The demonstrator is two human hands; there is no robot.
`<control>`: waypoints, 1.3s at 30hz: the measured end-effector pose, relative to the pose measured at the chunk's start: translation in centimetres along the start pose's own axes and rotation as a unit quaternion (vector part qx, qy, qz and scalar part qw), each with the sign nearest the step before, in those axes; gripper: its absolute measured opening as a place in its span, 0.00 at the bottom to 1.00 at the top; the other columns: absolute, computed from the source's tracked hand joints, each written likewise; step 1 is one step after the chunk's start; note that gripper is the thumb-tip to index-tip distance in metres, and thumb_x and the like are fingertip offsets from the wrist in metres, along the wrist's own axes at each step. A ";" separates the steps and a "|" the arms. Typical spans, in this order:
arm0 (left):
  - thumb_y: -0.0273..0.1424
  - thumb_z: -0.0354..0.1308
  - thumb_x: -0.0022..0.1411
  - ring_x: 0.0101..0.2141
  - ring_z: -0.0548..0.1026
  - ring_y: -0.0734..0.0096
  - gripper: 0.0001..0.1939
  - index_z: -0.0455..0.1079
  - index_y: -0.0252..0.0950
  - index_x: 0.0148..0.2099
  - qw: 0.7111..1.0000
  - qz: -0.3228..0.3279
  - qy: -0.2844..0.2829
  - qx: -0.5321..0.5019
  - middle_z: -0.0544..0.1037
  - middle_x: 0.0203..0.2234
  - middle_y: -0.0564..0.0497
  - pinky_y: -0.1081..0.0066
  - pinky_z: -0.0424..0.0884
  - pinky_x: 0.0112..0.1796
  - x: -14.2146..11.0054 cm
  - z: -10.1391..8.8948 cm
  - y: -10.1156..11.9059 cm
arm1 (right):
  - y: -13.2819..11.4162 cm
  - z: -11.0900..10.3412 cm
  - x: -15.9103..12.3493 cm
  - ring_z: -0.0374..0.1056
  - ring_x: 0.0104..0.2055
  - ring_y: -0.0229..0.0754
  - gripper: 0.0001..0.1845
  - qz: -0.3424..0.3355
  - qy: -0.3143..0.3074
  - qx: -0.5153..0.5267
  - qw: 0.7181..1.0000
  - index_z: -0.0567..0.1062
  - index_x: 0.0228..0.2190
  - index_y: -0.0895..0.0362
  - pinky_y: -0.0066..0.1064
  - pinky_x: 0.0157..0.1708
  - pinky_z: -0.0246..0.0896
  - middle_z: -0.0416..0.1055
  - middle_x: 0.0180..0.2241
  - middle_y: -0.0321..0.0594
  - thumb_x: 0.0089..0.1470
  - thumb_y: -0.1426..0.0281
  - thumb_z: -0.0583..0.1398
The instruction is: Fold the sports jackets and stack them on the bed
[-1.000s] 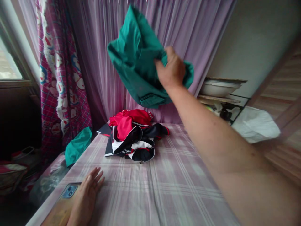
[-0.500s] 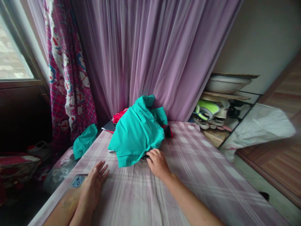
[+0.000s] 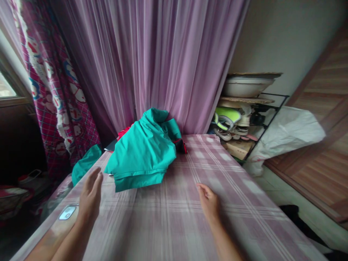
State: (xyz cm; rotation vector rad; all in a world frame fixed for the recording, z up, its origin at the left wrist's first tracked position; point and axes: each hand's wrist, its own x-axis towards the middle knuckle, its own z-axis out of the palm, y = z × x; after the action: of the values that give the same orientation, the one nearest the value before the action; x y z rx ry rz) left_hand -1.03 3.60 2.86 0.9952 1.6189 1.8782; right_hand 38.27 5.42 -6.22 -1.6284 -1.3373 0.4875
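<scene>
A teal garment (image 3: 144,152) lies in a loose heap on the checked cloth of the bed or table top (image 3: 195,232), its lower hem towards me. Red fabric (image 3: 125,132) and a dark piece with red edging (image 3: 181,146) stick out from beneath it. My left hand (image 3: 91,197) is at the left, palm turned inward, fingers stretched out and nothing in them. Beside its forearm lies a phone (image 3: 53,228), camera side up. My right hand (image 3: 210,201) is apart from the garment, to its right, with loosely curled fingers and no object visible in them.
Another teal cloth (image 3: 86,165) hangs at the left edge. Purple curtains (image 3: 168,65) close off the back. To the right stands a rack with shoes (image 3: 241,130), a basin (image 3: 247,87) and a white bag (image 3: 293,132). Black fabric (image 3: 296,221) shows near the floor.
My right hand has let go of the garment's hem and moved right. The hem lies straighter. My left hand has drawn slightly left, and the view has turned a little right.
</scene>
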 end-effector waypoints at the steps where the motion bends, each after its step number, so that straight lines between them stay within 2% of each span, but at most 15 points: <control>1: 0.49 0.63 0.55 0.62 0.62 0.53 0.26 0.72 0.46 0.54 0.996 0.069 -0.021 0.056 0.73 0.57 0.51 0.55 0.52 0.64 0.9 2.0 1.5 | 0.5 -0.1 0.3 0.77 0.44 0.53 0.26 0.017 0.008 0.012 1.000 0.79 0.37 0.52 0.43 0.43 0.73 0.81 0.39 0.48 0.58 0.53 0.47; 4: 0.49 0.61 0.57 0.61 0.64 0.49 0.28 0.71 0.43 0.56 0.945 0.238 -0.135 0.178 0.71 0.59 0.46 0.52 0.53 0.63 3.3 10.0 5.2 | 1.1 0.3 0.5 0.77 0.42 0.52 0.27 0.019 0.003 0.025 1.000 0.79 0.37 0.52 0.42 0.42 0.74 0.81 0.39 0.48 0.57 0.51 0.47; 7: 0.47 0.60 0.60 0.66 0.54 0.43 0.28 0.69 0.43 0.59 0.855 0.330 -0.240 0.322 0.65 0.64 0.43 0.40 0.40 0.63 3.9 19.1 6.5 | 0.8 0.9 0.3 0.77 0.41 0.52 0.26 0.014 0.000 0.041 0.999 0.80 0.36 0.52 0.41 0.41 0.74 0.81 0.37 0.48 0.56 0.51 0.48; 10: 0.49 0.58 0.60 0.68 0.46 0.37 0.33 0.63 0.45 0.65 0.732 0.385 -0.350 0.439 0.56 0.69 0.42 0.30 0.31 0.60 2.6 26.3 5.0 | 0.8 1.0 0.2 0.77 0.39 0.53 0.25 0.023 0.006 0.066 0.998 0.80 0.35 0.53 0.42 0.41 0.73 0.81 0.36 0.48 0.55 0.51 0.50; 13: 0.49 0.60 0.58 0.68 0.45 0.37 0.33 0.66 0.49 0.63 0.624 0.416 -0.443 0.491 0.54 0.69 0.44 0.27 0.25 0.57 1.6 29.9 1.7 | 0.9 0.9 0.1 0.78 0.38 0.53 0.24 0.036 -0.005 0.077 0.996 0.80 0.35 0.52 0.41 0.39 0.74 0.81 0.36 0.47 0.54 0.51 0.51; 15: 0.45 0.65 0.54 0.67 0.48 0.38 0.28 0.73 0.49 0.57 0.589 0.413 -0.472 0.510 0.61 0.67 0.45 0.30 0.22 0.58 2.0 30.4 -0.8 | 0.7 0.9 0.0 0.78 0.39 0.52 0.24 0.042 -0.005 0.077 0.996 0.80 0.35 0.51 0.39 0.38 0.74 0.81 0.36 0.47 0.55 0.51 0.51; 16: 0.43 0.67 0.51 0.66 0.50 0.38 0.25 0.76 0.49 0.53 0.587 0.401 -0.469 0.524 0.65 0.65 0.45 0.32 0.21 0.58 2.7 30.4 -1.8 | 0.6 0.9 -0.1 0.78 0.39 0.52 0.24 0.042 0.000 0.074 0.996 0.80 0.35 0.51 0.39 0.39 0.74 0.81 0.36 0.47 0.55 0.52 0.51; 18: 0.38 0.67 0.50 0.65 0.53 0.37 0.18 0.80 0.47 0.46 0.605 0.366 -0.434 0.558 0.71 0.60 0.44 0.33 0.20 0.59 4.5 29.9 -3.1 | 0.4 0.8 -0.2 0.77 0.40 0.51 0.23 0.031 -0.001 0.065 0.997 0.80 0.34 0.50 0.38 0.41 0.73 0.81 0.36 0.46 0.56 0.53 0.50; 20: 0.37 0.62 0.55 0.64 0.55 0.34 0.14 0.81 0.43 0.44 0.621 0.343 -0.394 0.584 0.73 0.57 0.39 0.30 0.20 0.57 7.0 29.3 -3.3 | 0.2 0.7 -0.3 0.77 0.40 0.50 0.22 0.020 -0.008 0.055 0.998 0.80 0.34 0.49 0.38 0.42 0.73 0.81 0.36 0.45 0.56 0.55 0.50; 22: 0.38 0.57 0.59 0.64 0.53 0.34 0.16 0.80 0.42 0.46 0.627 0.331 -0.364 0.604 0.73 0.57 0.37 0.29 0.20 0.56 9.6 28.5 -2.7 | 0.1 0.6 -0.4 0.77 0.39 0.49 0.21 0.014 -0.010 0.055 0.998 0.81 0.33 0.50 0.37 0.41 0.73 0.81 0.35 0.44 0.56 0.56 0.51; 26: 0.42 0.52 0.61 0.67 0.46 0.40 0.21 0.75 0.46 0.54 0.626 0.284 -0.308 0.657 0.71 0.60 0.44 0.31 0.25 0.59 12.8 26.5 -1.3 | -0.1 0.5 -0.5 0.77 0.36 0.46 0.19 0.000 0.020 0.081 0.997 0.81 0.31 0.52 0.33 0.39 0.73 0.81 0.32 0.43 0.55 0.56 0.54; 29: 0.42 0.51 0.62 0.67 0.46 0.39 0.25 0.72 0.42 0.59 0.630 0.255 -0.299 0.670 0.66 0.63 0.41 0.28 0.31 0.59 12.6 25.2 -1.3 | -0.2 0.4 -0.5 0.77 0.35 0.45 0.18 -0.006 0.026 0.086 0.996 0.82 0.30 0.52 0.31 0.37 0.72 0.81 0.31 0.42 0.54 0.57 0.55; 33: 0.43 0.49 0.64 0.67 0.49 0.37 0.26 0.70 0.41 0.60 0.628 0.250 -0.319 0.664 0.60 0.66 0.39 0.26 0.37 0.58 10.4 24.3 -1.2 | 0.3 0.4 -0.2 0.78 0.36 0.45 0.18 -0.009 -0.004 0.071 0.997 0.82 0.31 0.51 0.31 0.37 0.72 0.82 0.33 0.42 0.54 0.58 0.54; 36: 0.44 0.50 0.64 0.64 0.57 0.39 0.24 0.73 0.43 0.57 0.617 0.263 -0.336 0.662 0.66 0.64 0.40 0.32 0.48 0.58 8.7 23.5 0.0 | 0.6 0.6 0.1 0.77 0.36 0.45 0.19 -0.016 -0.027 0.053 0.998 0.83 0.33 0.52 0.30 0.38 0.71 0.82 0.34 0.42 0.55 0.59 0.54; 39: 0.42 0.51 0.65 0.57 0.69 0.45 0.21 0.74 0.42 0.55 0.607 0.288 -0.344 0.656 0.75 0.55 0.40 0.42 0.60 0.57 7.0 22.9 1.8 | 0.5 1.0 0.1 0.77 0.35 0.45 0.19 -0.014 -0.021 0.039 0.999 0.83 0.33 0.52 0.30 0.37 0.71 0.81 0.34 0.43 0.55 0.59 0.53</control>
State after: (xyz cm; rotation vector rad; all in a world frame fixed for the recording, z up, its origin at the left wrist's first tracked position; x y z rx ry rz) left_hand 12.40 23.10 7.11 2.5933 2.0758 -0.0976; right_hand 37.82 5.98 -7.09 -1.5418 -1.3536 0.5529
